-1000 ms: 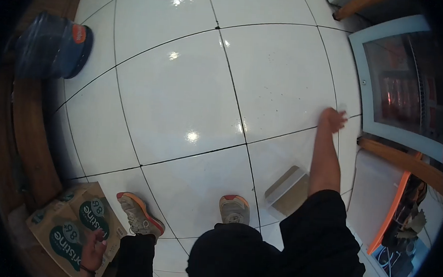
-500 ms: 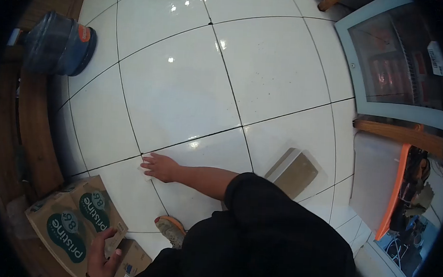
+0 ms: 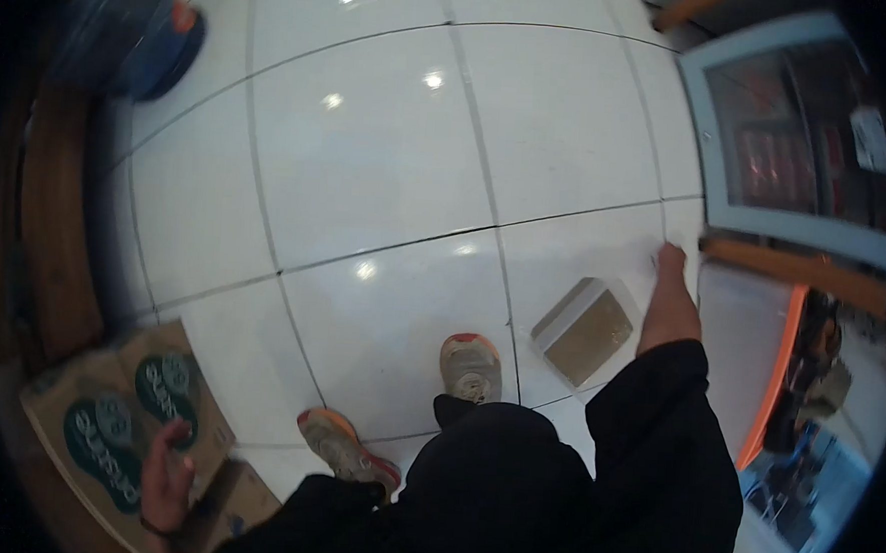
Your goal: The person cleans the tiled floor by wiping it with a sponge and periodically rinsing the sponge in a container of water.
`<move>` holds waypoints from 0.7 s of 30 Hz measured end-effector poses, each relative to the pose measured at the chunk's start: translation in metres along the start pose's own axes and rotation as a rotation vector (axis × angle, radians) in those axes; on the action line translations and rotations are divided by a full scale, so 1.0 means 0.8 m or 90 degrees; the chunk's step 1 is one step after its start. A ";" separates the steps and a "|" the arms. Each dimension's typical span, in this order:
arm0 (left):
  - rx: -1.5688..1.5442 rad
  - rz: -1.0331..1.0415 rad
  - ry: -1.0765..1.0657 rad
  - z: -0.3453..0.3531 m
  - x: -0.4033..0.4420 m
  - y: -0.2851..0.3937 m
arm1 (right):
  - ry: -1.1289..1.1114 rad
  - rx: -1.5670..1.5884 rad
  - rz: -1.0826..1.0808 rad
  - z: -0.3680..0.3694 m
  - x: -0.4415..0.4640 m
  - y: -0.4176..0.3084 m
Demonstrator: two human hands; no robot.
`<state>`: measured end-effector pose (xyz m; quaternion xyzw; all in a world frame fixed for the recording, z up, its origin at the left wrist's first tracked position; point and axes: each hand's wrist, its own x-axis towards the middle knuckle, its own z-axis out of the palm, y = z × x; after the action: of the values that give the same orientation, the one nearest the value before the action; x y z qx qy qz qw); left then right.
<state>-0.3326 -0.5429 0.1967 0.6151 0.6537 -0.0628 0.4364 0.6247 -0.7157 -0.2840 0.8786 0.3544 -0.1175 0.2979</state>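
My right hand (image 3: pixel 670 256) reaches down at the floor on the right, close to the wooden leg of the glass-fronted cabinet. Its fingers are blurred, and I cannot make out whether the white cloth seen earlier is under it. Left of my right forearm is a rectangular plastic container (image 3: pixel 588 342) with a brownish inside. My left hand (image 3: pixel 168 480) hovers in front of a cardboard box (image 3: pixel 51 396) with green "pristine" labels, thumb and fingers apart and holding nothing.
White tiles (image 3: pixel 389 154) cover the floor. A blue water jug (image 3: pixel 140 40) stands at the upper left beside brown wooden furniture (image 3: pixel 64 247). At right are a glass-fronted cabinet (image 3: pixel 721 171) and an orange-rimmed bin (image 3: pixel 776 379). My shoes (image 3: pixel 470 366) are at the bottom.
My right hand has swept from the left part of the floor, where it pressed a white cloth, across to the right beyond the container. My left hand stays near the box. Both shoes now show.
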 end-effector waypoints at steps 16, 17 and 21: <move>-0.398 0.142 -0.056 0.082 0.049 -0.145 | 0.323 0.305 -0.680 -0.305 -0.511 -0.716; -0.418 0.131 -0.072 0.087 0.057 -0.156 | 0.256 0.274 -0.795 -0.309 -0.575 -0.726; -0.383 0.068 -0.024 0.132 0.106 -0.239 | -0.092 0.081 -1.283 -0.263 -0.725 -0.738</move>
<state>-0.4329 -0.5899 -0.0101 0.4904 0.6016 0.1452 0.6135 -0.2033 -0.5715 -0.1347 0.1756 0.9051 -0.3858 0.0332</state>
